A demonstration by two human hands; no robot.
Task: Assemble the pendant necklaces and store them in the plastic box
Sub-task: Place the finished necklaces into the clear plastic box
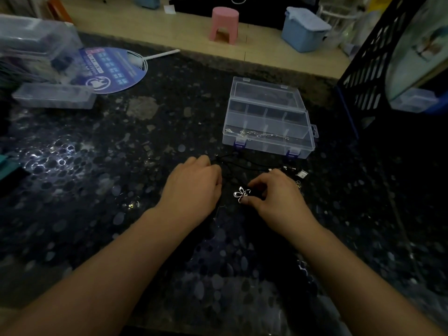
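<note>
Fingers of left hand [194, 185] are curled down at centre frame, apparently on the thin black cord [242, 161]; what they grip is hidden, can't tell. Right hand [278, 197], just right of it, pinches the silver flower-shaped pendant [241, 193] between thumb and forefinger, low over the dark speckled worktop [97, 166].

Step, as I read it: threading pendant onto cord. Next move needs a free cord end lined up with the pendant's loop, which is too small to make out.

Clear compartmented plastic box [268, 122] sits lid-open above the hands, a silver chain [257, 135] in its front row. Small loose metal findings [294, 172] lie right of the right hand.

Not in the way: blue round fan [114, 69] upper left, pink stool [224, 24] top centre.

Dim light and black cord on dark top are the real risk.
</note>
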